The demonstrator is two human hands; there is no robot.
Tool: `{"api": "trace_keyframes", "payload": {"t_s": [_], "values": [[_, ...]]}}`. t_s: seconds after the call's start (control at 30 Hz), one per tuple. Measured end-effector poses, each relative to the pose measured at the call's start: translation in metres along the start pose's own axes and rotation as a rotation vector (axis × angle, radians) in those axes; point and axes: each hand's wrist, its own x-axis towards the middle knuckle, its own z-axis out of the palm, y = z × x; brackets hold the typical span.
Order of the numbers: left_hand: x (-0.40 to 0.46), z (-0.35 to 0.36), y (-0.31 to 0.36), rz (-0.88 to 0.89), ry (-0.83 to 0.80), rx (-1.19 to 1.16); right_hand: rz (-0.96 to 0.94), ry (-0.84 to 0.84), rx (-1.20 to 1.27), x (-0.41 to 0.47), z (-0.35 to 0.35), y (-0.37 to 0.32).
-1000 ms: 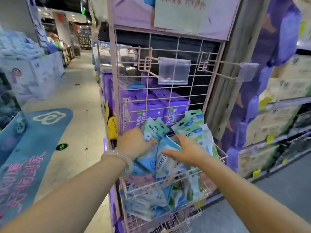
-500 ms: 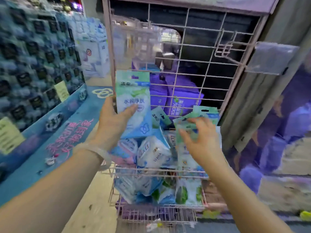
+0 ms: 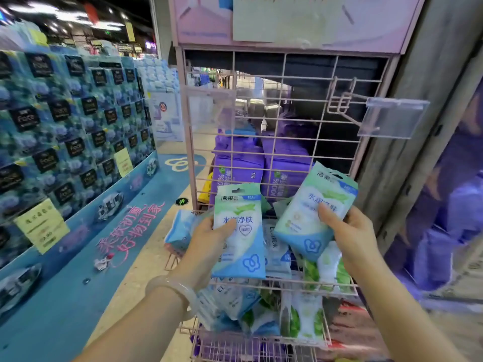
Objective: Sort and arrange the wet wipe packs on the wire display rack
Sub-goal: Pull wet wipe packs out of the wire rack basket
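Note:
A pink wire display rack stands in front of me, with a basket full of wet wipe packs. My left hand holds a green-and-blue wet wipe pack upright over the basket. My right hand grips a second, matching pack, tilted to the right. Several more packs lie loose in the basket behind them. A lower basket holds blue and green-leaf packs.
Two empty hooks with clear price tag holders jut from the rack's upper grid. Purple boxes sit behind the grid. A blue product display lines the left aisle. A grey pillar flanks the rack at right.
My right hand has lifted a pack out of the basket and holds it tilted. My left hand's pack has shifted right, toward the basket's middle. The view has tilted upward.

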Motion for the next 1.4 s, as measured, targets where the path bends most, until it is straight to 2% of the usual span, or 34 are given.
{"api": "trace_keyframes", "payload": {"t_s": [0.07, 0.13, 0.17, 0.23, 0.27, 0.37, 0.4, 0.5, 0.57, 0.7, 0.8, 0.97, 1.1, 1.17, 1.27, 1.33, 1.4], "values": [[-0.001, 0.004, 0.004, -0.008, 0.009, -0.007, 0.185, -0.201, 0.262, -0.002, 0.011, -0.019], [0.001, 0.006, 0.007, -0.039, -0.001, -0.018, 0.233, -0.344, 0.164, -0.010, 0.032, -0.025], [0.002, 0.007, 0.010, -0.090, -0.070, -0.084, 0.192, -0.361, 0.043, -0.018, 0.045, -0.025], [0.001, 0.007, 0.014, -0.183, -0.216, -0.209, 0.075, -0.306, -0.181, -0.031, 0.069, -0.019], [0.003, 0.005, 0.013, -0.170, -0.252, -0.214, 0.042, -0.283, -0.238, -0.035, 0.077, -0.013], [0.002, -0.003, 0.010, -0.097, -0.170, -0.136, 0.092, -0.318, -0.229, -0.030, 0.077, -0.011], [0.001, -0.007, 0.010, -0.102, -0.137, -0.149, 0.112, -0.279, -0.211, -0.023, 0.068, -0.014], [0.003, -0.024, 0.011, -0.120, -0.021, -0.186, -0.050, 0.020, -0.456, 0.007, 0.025, -0.016], [0.003, -0.033, 0.011, -0.106, -0.005, -0.195, -0.111, 0.107, -0.631, 0.020, 0.002, -0.010], [0.002, -0.042, 0.009, -0.043, 0.014, -0.180, -0.126, 0.080, -0.910, 0.031, -0.013, 0.014], [0.001, -0.043, 0.007, -0.024, -0.003, -0.179, 0.070, 0.018, -0.993, 0.032, -0.019, 0.023], [0.001, -0.038, 0.002, -0.019, 0.010, -0.159, 0.137, 0.041, -0.925, 0.032, -0.035, 0.021], [0.002, -0.035, 0.001, -0.012, 0.006, -0.163, 0.125, -0.102, -0.848, 0.027, -0.049, 0.021], [0.003, -0.036, 0.001, -0.007, -0.005, -0.188, 0.018, -0.113, -0.643, 0.020, -0.050, 0.017], [0.003, -0.038, 0.004, 0.006, -0.021, -0.216, -0.150, -0.021, -0.268, 0.017, -0.039, -0.006], [0.002, -0.039, 0.006, 0.007, -0.024, -0.226, -0.170, -0.030, -0.040, 0.017, -0.029, -0.022], [0.000, -0.041, 0.007, 0.005, -0.043, -0.215, -0.121, -0.115, 0.113, 0.015, -0.020, -0.032]]}}
